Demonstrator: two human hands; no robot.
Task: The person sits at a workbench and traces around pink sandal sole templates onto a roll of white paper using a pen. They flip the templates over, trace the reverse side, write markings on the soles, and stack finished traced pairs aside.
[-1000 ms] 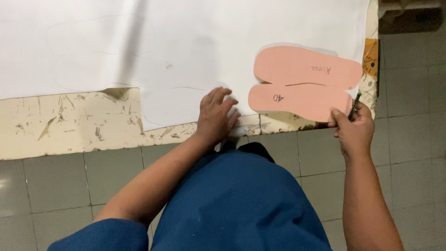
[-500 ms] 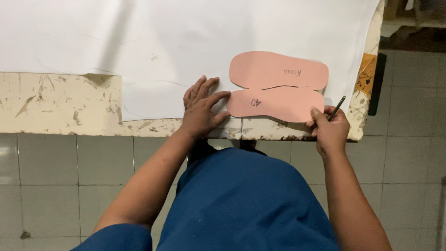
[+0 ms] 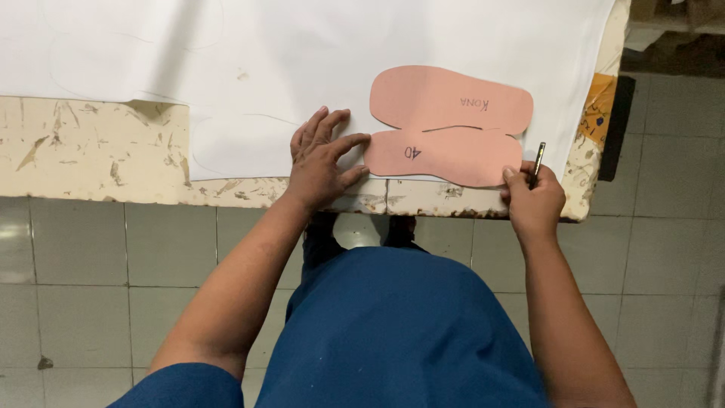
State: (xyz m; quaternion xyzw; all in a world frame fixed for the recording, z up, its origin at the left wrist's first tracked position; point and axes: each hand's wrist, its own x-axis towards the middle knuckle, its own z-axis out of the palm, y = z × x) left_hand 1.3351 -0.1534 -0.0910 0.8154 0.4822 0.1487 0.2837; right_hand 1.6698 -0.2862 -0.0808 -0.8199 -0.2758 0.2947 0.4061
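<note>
Pink sole-shaped template (image 3: 445,128) — two joined foot outlines cut from one flat piece — lies on a large white sheet (image 3: 226,60) spread over a worn, paint-chipped table (image 3: 83,151), close to the sheet's near edge and toward its right end. The left hand (image 3: 321,162) rests flat on the white sheet just left of the template, its fingers (image 3: 336,125) spread and extended, with the index fingertip touching the template's left edge; it grips nothing, only presses down. The right hand (image 3: 532,200) sits at the template's near right corner, at the table edge, its fingers curled closed around a thin dark pen (image 3: 538,160) that stands nearly upright, its tip just beside the template's right end. The thumb of that hand touches the template's lower edge. Faint drawn outlines of similar shape show on the white sheet to the left of the template. An orange patch (image 3: 596,113) is visible on the table's right end, beyond the template. Below the table edge — nearer the camera than the template — are the person's blue garment (image 3: 393,332) and a grey tiled floor (image 3: 91,257).
</note>
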